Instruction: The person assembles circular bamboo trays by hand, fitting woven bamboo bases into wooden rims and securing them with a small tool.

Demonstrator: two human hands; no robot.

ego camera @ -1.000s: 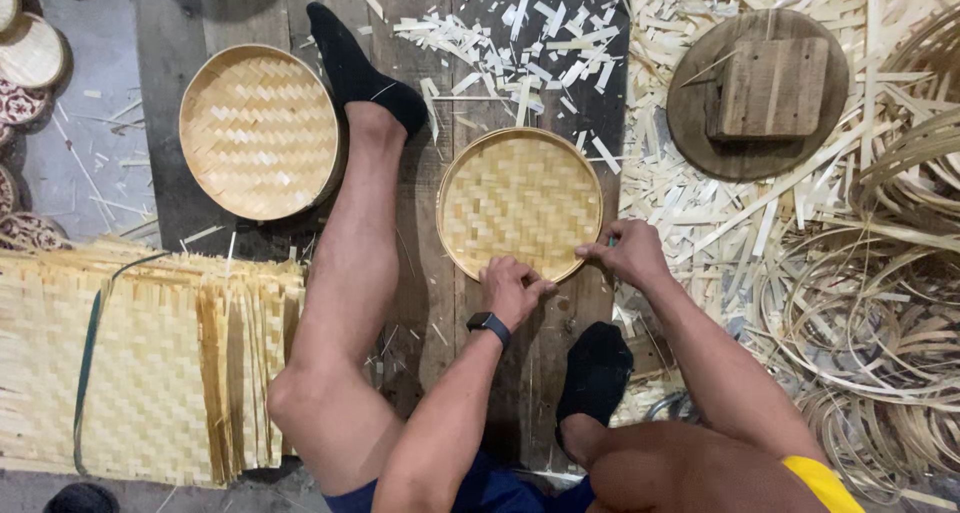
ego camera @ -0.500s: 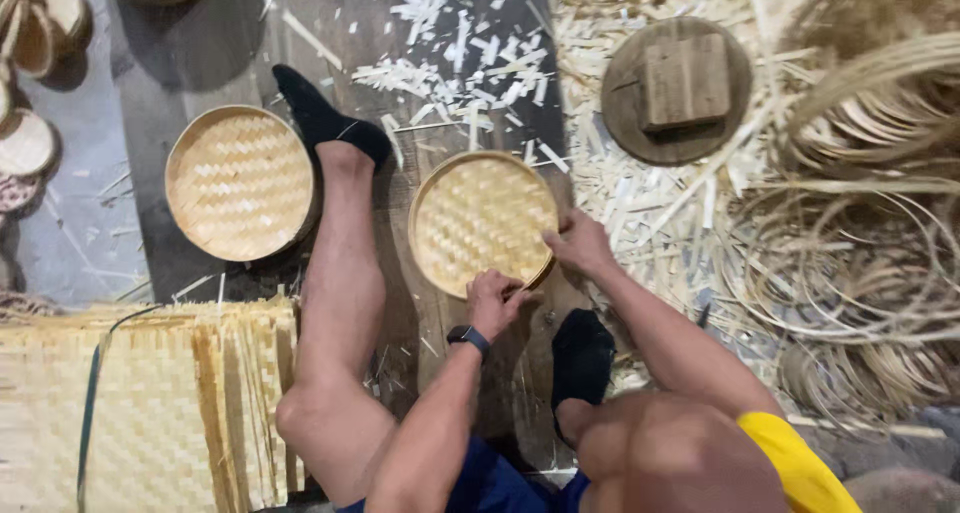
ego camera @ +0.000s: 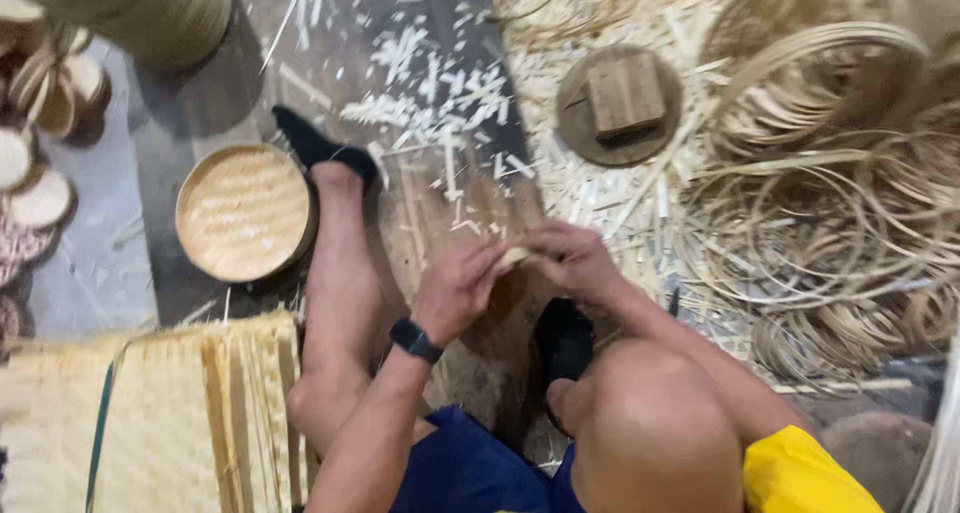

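The round woven bamboo tray (ego camera: 512, 258), flat before, now stands edge-on; left hand (ego camera: 455, 291) and right hand (ego camera: 565, 260) have closed around its rim.

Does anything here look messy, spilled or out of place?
Pale bamboo chips lie scattered over the dark floor boards past the hands, and loose strips spill around the round wooden block. Nothing looks broken.
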